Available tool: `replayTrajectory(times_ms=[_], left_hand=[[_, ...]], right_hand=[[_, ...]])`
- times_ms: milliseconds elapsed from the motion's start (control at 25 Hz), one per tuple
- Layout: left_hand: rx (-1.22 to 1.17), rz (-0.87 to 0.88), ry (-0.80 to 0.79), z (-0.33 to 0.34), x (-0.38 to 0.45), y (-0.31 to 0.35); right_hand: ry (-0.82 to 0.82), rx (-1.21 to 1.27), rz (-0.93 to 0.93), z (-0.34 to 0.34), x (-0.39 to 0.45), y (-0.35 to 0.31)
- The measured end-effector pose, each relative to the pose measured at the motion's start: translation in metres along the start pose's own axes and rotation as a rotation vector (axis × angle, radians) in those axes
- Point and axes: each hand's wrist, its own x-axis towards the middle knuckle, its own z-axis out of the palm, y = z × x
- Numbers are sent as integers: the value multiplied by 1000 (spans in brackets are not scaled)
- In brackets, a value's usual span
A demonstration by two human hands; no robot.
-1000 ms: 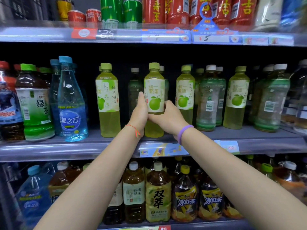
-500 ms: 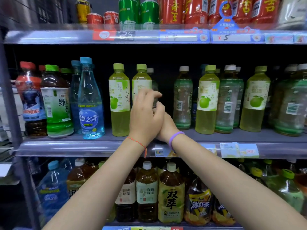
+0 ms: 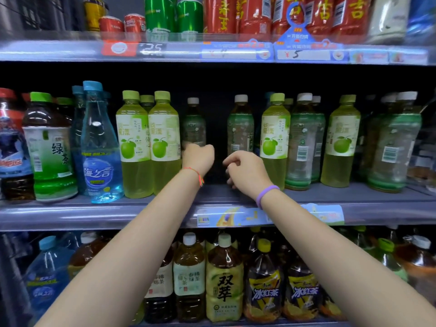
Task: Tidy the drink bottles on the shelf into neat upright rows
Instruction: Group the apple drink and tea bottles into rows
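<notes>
Two pomelo drink bottles (image 3: pixel 162 142) stand upright and touching at the shelf (image 3: pixel 342 197) front, labels forward to start a neat row. My left hand (image 3: pixel 198 159) is just beside them with fingers curled. I cannot tell if it grips the white-capped bottle (image 3: pixel 193 123) behind. My right hand (image 3: pixel 247 171) hangs loosely curled and holds nothing.

Dim shelf recess, glare on rails, blurred wide-angle edges.

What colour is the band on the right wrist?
Purple; the thin wristband shows best in the head view.
</notes>
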Motion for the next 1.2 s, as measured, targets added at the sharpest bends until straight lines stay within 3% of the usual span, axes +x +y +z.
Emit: replayTrajectory(times_ms=[200,560,720,800,920,1000,1200], left_hand=[[29,-189,56,21,42,13],[-46,-57,-16,38,47,0],[65,34,-30,36,34,5],[145,80,-22,35,23,7],[283,113,0,27,6,8],[247,130,13,20,-5,6],[-1,93,1,11,-34,4]], right_hand=[[-19,-26,-109,-22,-8,9],[5,-24,-183,-42,-11,26],[21,-23,-201,-49,-9,31],[101,-54,-226,-52,-9,31],[370,-142,-306,-65,-5,31],[444,-242,-317,-74,-1,31],[308,-439,-237,-76,17,24]])
